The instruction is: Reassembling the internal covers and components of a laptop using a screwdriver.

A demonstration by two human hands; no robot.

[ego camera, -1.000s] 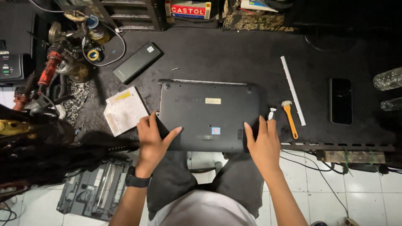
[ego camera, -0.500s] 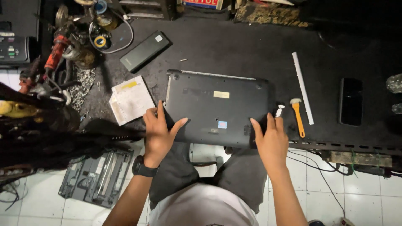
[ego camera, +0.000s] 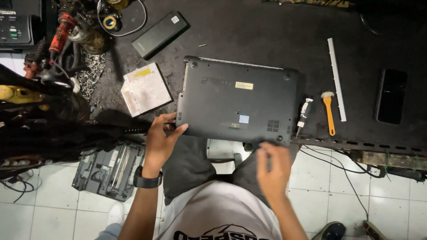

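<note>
A dark laptop point(ego camera: 238, 102) lies bottom side up on the black workbench point(ego camera: 267, 35), its near edge at the bench's front edge. My left hand point(ego camera: 161, 140) grips the laptop's near left corner, thumb on the underside panel. My right hand point(ego camera: 272, 168) is blurred, just below the laptop's near right edge, fingers apart and holding nothing. A watch is on my left wrist.
A small screwdriver point(ego camera: 302, 116), an orange-handled brush point(ego camera: 328, 113) and a white strip point(ego camera: 336, 78) lie right of the laptop; a phone point(ego camera: 391, 102) farther right. An optical drive point(ego camera: 146, 89), a black battery point(ego camera: 160, 34), loose screws point(ego camera: 91, 73) and tools lie left. A printer point(ego camera: 109, 166) sits on the tiled floor.
My right hand has come off the laptop's near right corner and dropped toward me. My left hand stays on the near left corner. The view has shifted.
</note>
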